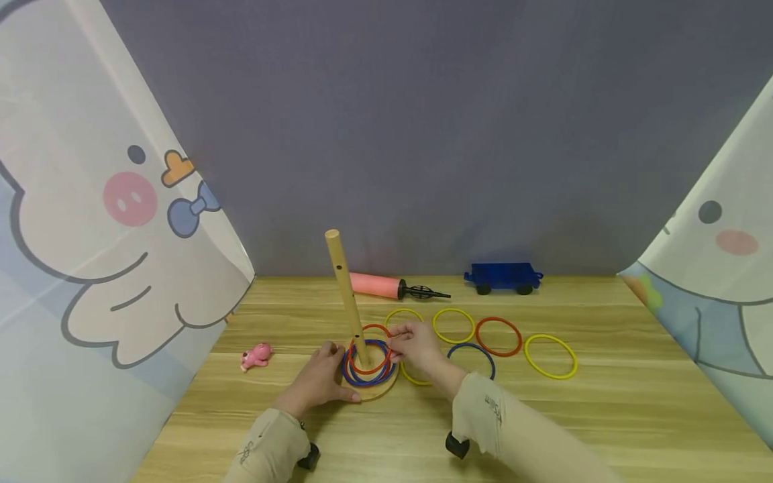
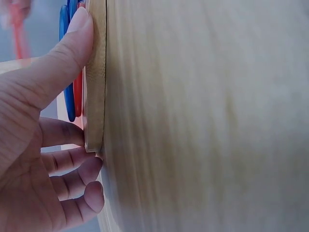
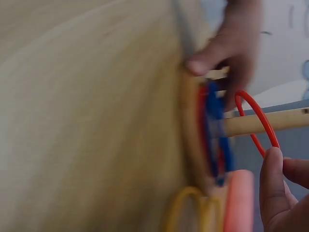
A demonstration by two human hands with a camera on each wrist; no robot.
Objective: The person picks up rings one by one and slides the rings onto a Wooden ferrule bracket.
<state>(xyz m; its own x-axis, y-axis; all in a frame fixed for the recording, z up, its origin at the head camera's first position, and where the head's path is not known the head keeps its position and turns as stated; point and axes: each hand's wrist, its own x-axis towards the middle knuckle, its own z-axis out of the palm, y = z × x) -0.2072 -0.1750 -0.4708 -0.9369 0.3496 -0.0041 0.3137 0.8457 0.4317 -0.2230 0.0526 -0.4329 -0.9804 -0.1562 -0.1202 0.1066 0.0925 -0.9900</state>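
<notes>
A wooden peg [image 1: 347, 295] rises from a round wooden base [image 1: 378, 393] on the table. My left hand [image 1: 320, 379] holds the base by its left edge, thumb at the near side and fingers farther back. Blue rings [image 3: 213, 108] and a red ring [image 2: 78, 99] lie stacked on the base around the peg. Between thumb and fingers, my right hand [image 1: 417, 345] pinches another red ring [image 3: 260, 115] by its right side. That ring encircles the peg above the stack, tilted and apart from it in the right wrist view.
Yellow rings [image 1: 551, 377], a red ring [image 1: 498, 354] and a blue ring [image 1: 493, 367] lie on the table to the right. Behind the peg is a pink hand pump [image 1: 377, 285]. A blue toy wagon [image 1: 504, 276] stands at the back; a pink toy figure [image 1: 258, 355] lies left.
</notes>
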